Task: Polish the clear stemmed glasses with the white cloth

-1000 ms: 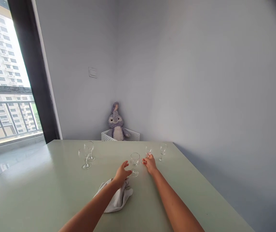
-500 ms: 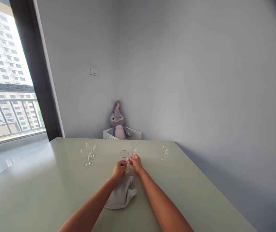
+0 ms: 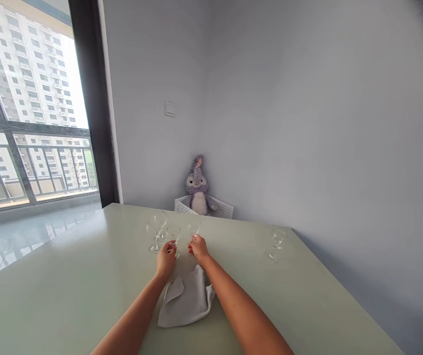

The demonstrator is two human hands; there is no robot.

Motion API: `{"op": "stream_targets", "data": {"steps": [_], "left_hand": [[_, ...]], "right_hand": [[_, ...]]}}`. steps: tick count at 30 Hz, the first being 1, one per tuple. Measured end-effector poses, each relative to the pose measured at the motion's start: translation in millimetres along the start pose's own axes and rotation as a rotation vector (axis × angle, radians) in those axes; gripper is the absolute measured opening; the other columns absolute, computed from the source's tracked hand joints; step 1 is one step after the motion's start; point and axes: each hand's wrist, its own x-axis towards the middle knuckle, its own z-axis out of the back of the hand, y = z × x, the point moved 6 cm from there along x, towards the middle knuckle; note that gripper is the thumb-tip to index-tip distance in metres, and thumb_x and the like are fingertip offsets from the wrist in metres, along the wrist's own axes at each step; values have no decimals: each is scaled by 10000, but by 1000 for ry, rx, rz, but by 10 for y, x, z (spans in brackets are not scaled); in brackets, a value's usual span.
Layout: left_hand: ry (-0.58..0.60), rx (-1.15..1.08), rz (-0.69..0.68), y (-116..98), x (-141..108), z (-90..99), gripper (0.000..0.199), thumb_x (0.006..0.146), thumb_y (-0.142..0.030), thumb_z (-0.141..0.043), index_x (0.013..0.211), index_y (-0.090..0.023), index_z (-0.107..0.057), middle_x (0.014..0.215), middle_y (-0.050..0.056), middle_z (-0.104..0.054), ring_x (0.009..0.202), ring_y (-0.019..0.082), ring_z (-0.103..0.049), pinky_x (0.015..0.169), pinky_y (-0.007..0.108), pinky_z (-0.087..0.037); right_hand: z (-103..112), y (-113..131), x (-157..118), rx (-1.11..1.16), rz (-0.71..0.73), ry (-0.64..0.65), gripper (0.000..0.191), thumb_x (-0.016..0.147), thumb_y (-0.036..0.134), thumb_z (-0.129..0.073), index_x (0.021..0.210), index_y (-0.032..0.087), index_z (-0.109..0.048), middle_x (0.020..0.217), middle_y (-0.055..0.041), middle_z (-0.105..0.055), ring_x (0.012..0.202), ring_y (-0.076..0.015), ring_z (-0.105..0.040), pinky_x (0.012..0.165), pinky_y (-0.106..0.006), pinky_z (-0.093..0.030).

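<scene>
My left hand is closed around the stem of a clear wine glass, which stands upright. Close by on the right, my right hand grips the lower part of another wine glass, its fingers pinched at the stem. Just left of my left hand stand two more glasses, a nearer wine glass and a farther wine glass partly behind it. A crumpled grey cloth lies on the table between my forearms.
A single wine glass stands apart on the right of the pale green table. Beyond the far edge, a plush toy sits in a white perforated basket against the wall. A large window is at the left.
Both hands have moved left across the table with their glasses, toward the pair on the left. The view has turned slightly left. The right-hand lone glass stays put.
</scene>
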Motion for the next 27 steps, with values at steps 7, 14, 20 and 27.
{"op": "stream_targets", "data": {"steps": [7, 14, 20, 27], "left_hand": [[-66, -9, -33, 66, 15, 39, 328, 693, -270, -474, 980, -146, -573, 831, 58, -633, 633, 149, -577, 599, 248, -441], [-124, 40, -20, 132, 54, 52, 361, 699, -229, -473, 1043, -147, -544, 896, 67, -616, 690, 161, -578, 663, 266, -430], [-148, 107, -12, 186, 116, 44, 373, 714, -190, -451, 1076, -153, -529, 995, 84, -589, 813, 172, -576, 725, 262, -423], [-131, 118, 5, 148, 109, 53, 368, 735, -203, -467, 1095, -136, -509, 1037, 98, -587, 851, 177, -577, 743, 264, -423]], "right_hand": [[-326, 116, 127, -91, 61, 44, 266, 554, 138, -500, 810, 153, -572, 709, 13, -560, 537, -93, -499, 493, -189, -371], [-591, 150, 172, -79, 114, 136, 63, 588, 178, -496, 645, 169, -522, 605, 37, -530, 563, -99, -485, 532, -194, -366], [-677, 170, 139, -28, 120, 217, 77, 631, 203, -515, 686, 169, -557, 705, 13, -588, 615, -104, -519, 546, -192, -390], [-697, 189, 61, 25, 62, 238, 130, 645, 248, -574, 750, 174, -596, 788, -6, -625, 696, -126, -558, 552, -193, -424]]}}
